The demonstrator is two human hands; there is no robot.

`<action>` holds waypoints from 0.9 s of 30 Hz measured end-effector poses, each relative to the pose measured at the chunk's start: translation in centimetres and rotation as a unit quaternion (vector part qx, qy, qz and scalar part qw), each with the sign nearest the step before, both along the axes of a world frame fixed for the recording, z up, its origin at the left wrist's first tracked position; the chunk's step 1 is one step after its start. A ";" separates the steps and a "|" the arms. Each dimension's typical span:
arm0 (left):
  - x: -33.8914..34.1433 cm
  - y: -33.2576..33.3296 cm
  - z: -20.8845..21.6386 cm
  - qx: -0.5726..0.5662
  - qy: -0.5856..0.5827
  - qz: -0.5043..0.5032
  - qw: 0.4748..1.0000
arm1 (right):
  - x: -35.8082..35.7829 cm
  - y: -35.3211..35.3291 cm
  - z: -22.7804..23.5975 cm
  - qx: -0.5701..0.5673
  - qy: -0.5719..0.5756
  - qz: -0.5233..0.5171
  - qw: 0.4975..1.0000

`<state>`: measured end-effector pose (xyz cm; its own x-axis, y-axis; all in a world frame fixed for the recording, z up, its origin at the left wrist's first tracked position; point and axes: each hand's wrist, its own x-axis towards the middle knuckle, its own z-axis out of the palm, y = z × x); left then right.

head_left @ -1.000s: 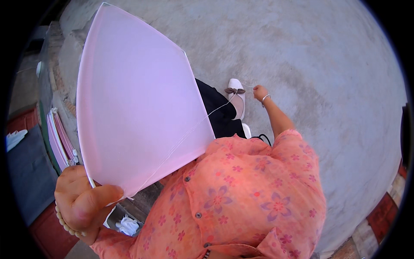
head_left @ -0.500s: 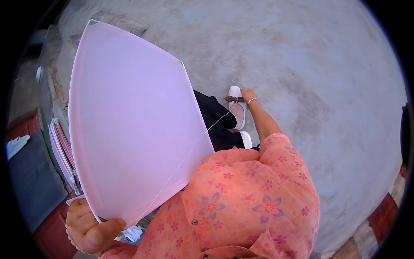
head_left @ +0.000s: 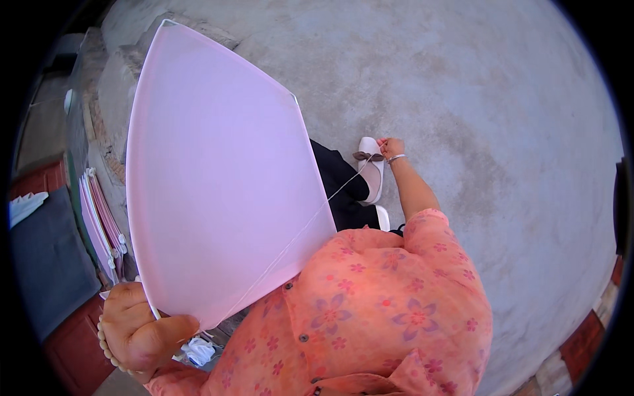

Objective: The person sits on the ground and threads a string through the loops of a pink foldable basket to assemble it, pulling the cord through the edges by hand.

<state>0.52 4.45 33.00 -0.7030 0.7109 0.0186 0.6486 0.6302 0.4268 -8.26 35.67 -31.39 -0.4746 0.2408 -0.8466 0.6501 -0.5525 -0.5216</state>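
A large pale pink fabric panel (head_left: 218, 171), stretched taut with stiff white edging, fills the left half of the view. My left hand (head_left: 142, 333) grips its lower corner, thumb on the front face and a beaded bracelet at the wrist. From near that corner a thin white string (head_left: 277, 254) runs up across the panel and past its right edge. My right hand (head_left: 392, 148), with a silver bangle, pinches the string's far stretch beside my white shoe (head_left: 375, 175). The string looks straight and taut. Fingers behind the panel are hidden.
Several folded pink and white panels (head_left: 99, 221) stand in a stack at the left. Beyond them lies a dark grey sheet (head_left: 53, 254) over something red, with a white cloth (head_left: 26, 208) on it. Crumpled white material (head_left: 200, 351) sits below my left hand. Concrete floor (head_left: 515, 198) spreads out right.
The panel and both hands have shifted slightly right in the view. The string now appears straighter between the panel and my right hand, where it hung in a curve before.
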 end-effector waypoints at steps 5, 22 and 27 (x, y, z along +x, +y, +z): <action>-0.3 -1.2 0.7 -0.005 -0.036 -0.032 0.999 | -4.1 7.4 5.5 -0.204 0.164 -0.169 0.950; 1.1 -1.6 1.6 -0.060 0.008 0.042 0.997 | -2.5 42.7 27.5 0.192 0.211 -0.275 0.918; 0.1 -8.3 -1.7 0.083 -0.019 -0.007 0.996 | 3.6 67.1 36.1 0.317 0.270 -0.228 0.880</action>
<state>0.61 -3.85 31.29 -0.6962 0.7095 0.1095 0.6376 0.5410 0.5484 -4.71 102.74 4.75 -0.4976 0.8534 -0.1552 -0.0009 -0.1794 -0.9838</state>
